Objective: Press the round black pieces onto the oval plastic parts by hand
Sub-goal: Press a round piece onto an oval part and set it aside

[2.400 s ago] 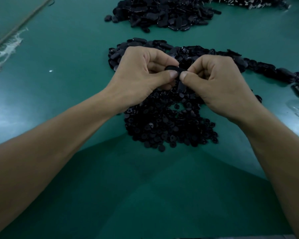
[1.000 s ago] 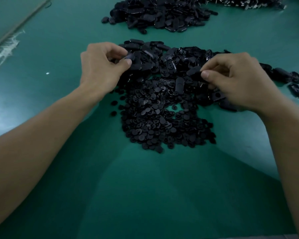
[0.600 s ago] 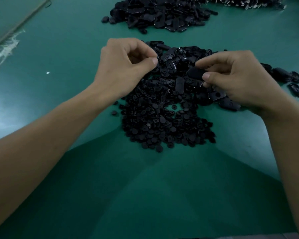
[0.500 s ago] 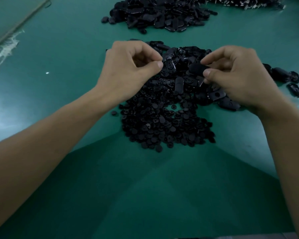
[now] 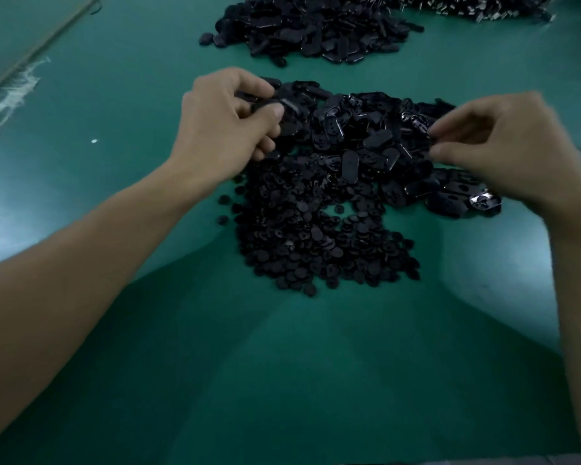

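On the green table a heap of black oval plastic parts [image 5: 366, 135] lies in front of me, and a heap of small round black pieces [image 5: 316, 250] spreads just below it. My left hand [image 5: 225, 129] is at the left end of the oval heap, thumb and forefinger pinching a black oval part [image 5: 265, 103]. My right hand [image 5: 503, 146] hovers over the right end of the oval heap, slightly blurred. Its thumb and forefinger are apart, and I see nothing between them.
A second heap of black oval parts [image 5: 316, 25] lies farther back. Another dark heap [image 5: 483, 5] with thin metal bits sits at the top right edge. A frayed white strip [image 5: 7, 95] runs along the table's left edge.
Both hands have moved apart, the left back to the left end of the oval heap and the right out to the right end. The oval part seen in my right hand no longer shows there.
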{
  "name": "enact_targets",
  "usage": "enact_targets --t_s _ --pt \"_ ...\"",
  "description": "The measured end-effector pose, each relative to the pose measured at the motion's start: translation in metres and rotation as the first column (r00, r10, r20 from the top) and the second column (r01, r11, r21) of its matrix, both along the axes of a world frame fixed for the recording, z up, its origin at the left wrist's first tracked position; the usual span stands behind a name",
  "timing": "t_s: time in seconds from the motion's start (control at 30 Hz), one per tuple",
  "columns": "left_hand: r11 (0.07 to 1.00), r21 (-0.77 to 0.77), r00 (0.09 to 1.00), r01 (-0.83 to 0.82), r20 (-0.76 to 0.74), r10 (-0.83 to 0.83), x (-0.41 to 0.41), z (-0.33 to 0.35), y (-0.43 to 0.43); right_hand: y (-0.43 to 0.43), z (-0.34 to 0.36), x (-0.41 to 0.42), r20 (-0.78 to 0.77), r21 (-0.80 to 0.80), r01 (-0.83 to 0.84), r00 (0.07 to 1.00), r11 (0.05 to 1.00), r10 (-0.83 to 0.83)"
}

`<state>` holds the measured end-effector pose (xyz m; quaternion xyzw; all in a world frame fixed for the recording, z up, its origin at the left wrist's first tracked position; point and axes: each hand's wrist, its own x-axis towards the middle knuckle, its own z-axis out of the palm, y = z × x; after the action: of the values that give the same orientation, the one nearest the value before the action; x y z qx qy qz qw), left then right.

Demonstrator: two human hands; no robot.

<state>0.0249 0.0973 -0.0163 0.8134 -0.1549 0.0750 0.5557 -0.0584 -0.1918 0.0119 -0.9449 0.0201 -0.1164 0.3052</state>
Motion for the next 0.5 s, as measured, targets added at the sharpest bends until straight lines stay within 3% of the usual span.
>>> enact_targets --t_s 0.17,0.33,0.5 --pt "0.988 0.15 0.998 -0.036 0.063 0.026 0.004 -0.007 0.002 -0.005 0.007 -0.004 -0.343 -0.021 -0.098 0.936 0.995 0.085" --pt "0.951 0.304 0.983 0.059 0.149 -0.109 -0.004 -0.009 -0.006 0.0 0.003 0.001 -0.315 -0.098 -0.096 0.947 0.991 0.06" --pt "0.933 0.339 0.968 0.122 0.166 -0.187 -0.009 -0.012 -0.008 -0.007 -0.001 0.003 -0.28 -0.046 -0.066 0.959 0.997 0.051"
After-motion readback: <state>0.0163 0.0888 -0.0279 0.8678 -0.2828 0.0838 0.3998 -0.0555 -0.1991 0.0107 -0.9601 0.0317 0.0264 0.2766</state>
